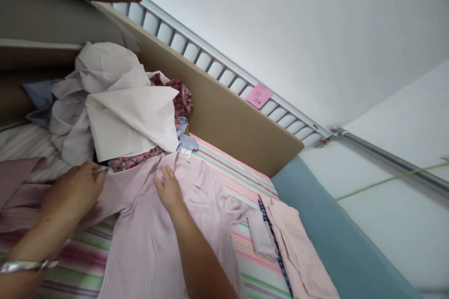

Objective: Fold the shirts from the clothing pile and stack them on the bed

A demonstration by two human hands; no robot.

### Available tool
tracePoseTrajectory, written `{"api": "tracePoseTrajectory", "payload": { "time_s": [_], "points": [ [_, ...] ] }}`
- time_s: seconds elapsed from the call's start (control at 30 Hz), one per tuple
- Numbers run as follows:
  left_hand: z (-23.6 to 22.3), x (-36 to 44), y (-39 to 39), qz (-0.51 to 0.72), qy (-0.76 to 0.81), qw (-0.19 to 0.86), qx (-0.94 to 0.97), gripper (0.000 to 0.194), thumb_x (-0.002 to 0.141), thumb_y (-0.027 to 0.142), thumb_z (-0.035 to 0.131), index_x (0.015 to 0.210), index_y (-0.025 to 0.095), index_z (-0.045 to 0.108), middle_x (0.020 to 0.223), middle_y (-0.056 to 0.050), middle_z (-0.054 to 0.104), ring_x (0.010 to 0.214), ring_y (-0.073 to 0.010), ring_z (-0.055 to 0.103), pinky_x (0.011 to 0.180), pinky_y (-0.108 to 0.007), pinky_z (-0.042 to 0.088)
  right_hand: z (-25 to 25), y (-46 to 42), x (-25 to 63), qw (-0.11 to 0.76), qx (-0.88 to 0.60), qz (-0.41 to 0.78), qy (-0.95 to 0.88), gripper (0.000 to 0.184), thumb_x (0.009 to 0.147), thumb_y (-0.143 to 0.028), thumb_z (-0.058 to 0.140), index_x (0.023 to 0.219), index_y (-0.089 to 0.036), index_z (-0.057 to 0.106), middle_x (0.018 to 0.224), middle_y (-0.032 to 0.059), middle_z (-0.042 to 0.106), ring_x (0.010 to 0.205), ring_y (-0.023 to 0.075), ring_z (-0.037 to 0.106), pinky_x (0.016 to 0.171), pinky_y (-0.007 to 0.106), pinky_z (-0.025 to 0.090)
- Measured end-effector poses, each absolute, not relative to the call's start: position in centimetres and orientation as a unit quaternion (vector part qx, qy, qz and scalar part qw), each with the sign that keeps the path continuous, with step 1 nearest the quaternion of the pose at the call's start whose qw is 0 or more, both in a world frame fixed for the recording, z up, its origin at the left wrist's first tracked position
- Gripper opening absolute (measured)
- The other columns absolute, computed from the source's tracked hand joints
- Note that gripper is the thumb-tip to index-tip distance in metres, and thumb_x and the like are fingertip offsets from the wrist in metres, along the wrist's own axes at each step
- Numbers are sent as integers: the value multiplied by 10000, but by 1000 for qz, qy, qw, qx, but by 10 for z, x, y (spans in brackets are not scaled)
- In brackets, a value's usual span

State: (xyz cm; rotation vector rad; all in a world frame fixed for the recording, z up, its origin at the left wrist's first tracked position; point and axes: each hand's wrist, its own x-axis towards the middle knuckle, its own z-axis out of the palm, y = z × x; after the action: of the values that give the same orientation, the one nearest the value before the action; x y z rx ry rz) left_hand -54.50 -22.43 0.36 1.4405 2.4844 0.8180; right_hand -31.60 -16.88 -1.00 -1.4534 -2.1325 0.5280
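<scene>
A pale pink striped shirt point(147, 238) is spread out on a striped bed sheet, its collar toward the clothes pile and one sleeve stretched out on either side. My left hand point(77, 189), with a silver bracelet on the wrist, is closed at the upper edge of the left-side sleeve, fingers pinching the fabric. Flat on the shirt near its collar rests my right hand point(169, 189), fingers extended and holding nothing. The right-side sleeve's cuff point(261, 236) reaches toward the folded clothes.
A heap of crumpled white shirts point(133, 121) lies beyond, with red floral fabric point(182, 98) and blue cloth point(38, 98). Folded pink clothing point(298, 247) lies at right. A brown board point(224, 121) and white railing point(203, 60) with a pink note point(259, 95) border the bed point(261, 285).
</scene>
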Motion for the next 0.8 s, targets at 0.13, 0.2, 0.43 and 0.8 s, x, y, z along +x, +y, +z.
{"api": "tracePoseTrajectory", "payload": {
  "time_s": [0.13, 0.2, 0.43, 0.8],
  "points": [
    [33, -506, -233, 359, 737, -38, 572, 282, 799, 318, 466, 1007, 164, 577, 983, -113, 643, 943, -280, 576, 851, -362, 435, 12, -185, -221, 375, -592, 137, -701, 378, 834, -331, 440, 1154, -200, 594, 1267, 65, 583, 1191, 161, 505, 1026, 312, 370],
    [35, -476, -239, 417, 655, 17, 630, 278, 841, 322, 429, 1006, 156, 580, 1019, -107, 643, 982, -257, 578, 897, -364, 431, 22, -209, -151, 340, -717, 82, -603, 417, 815, -373, 414, 1155, -206, 589, 1216, 45, 614, 1125, 154, 551, 982, 276, 404],
    [-2, -361, -295, 321, 466, 186, 803, 451, 885, 456, 467, 1293, 268, 509, 1380, -80, 495, 1281, -289, 427, 1050, -508, 341, 25, -297, 28, 241, -858, 51, -451, 730, 659, -395, 522, 1244, 39, 477, 1271, 279, 520, 1215, 366, 473, 1012, 461, 352],
    [-21, -318, -334, 165, 360, 242, 886, 583, 869, 503, 488, 1408, 380, 306, 1524, -57, 219, 1399, -341, 138, 1086, -661, 96, 10, -280, 76, 308, -867, 102, -379, 224, 640, -316, 531, 781, -182, 642, 754, 112, 697, 920, 313, 648, 861, 415, 467]
  ]
}}
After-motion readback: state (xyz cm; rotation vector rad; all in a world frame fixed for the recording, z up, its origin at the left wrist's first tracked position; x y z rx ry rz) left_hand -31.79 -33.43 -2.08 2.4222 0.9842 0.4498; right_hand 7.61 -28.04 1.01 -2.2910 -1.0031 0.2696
